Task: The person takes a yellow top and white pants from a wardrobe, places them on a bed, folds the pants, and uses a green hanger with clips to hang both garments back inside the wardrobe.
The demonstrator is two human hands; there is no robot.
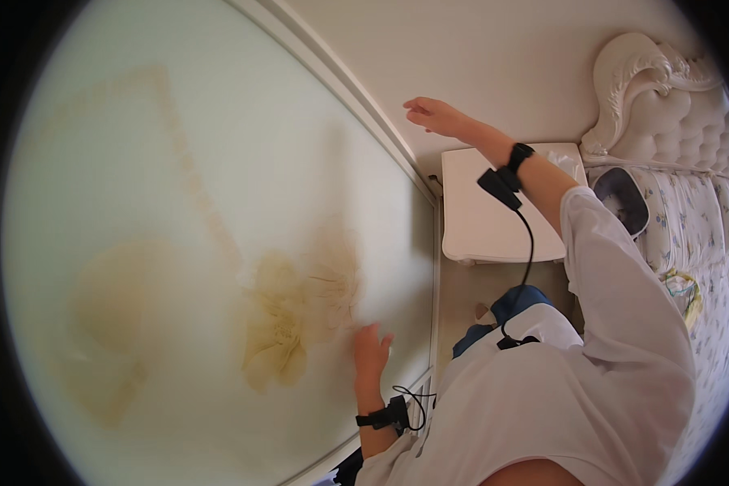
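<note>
The left hand [370,352] is holding its thumb apart from its fingers before the frosted glass panel [211,267] on the person's left; touching, I cannot tell. The right hand [433,116] is hovering, fingers loosely extended, near the panel's pale frame [340,87], its forearm crossing a white nightstand [470,227].

Frosted panel [211,121] blocks 7 to 11 o'clock. Free air over the white surface [471,212], 2–3 o'clock, mainly its bare 9 o'clock side; black cable [532,243] dangles in front. Headboard [672,130] limits 2 o'clock, bed [717,243] 3.
</note>
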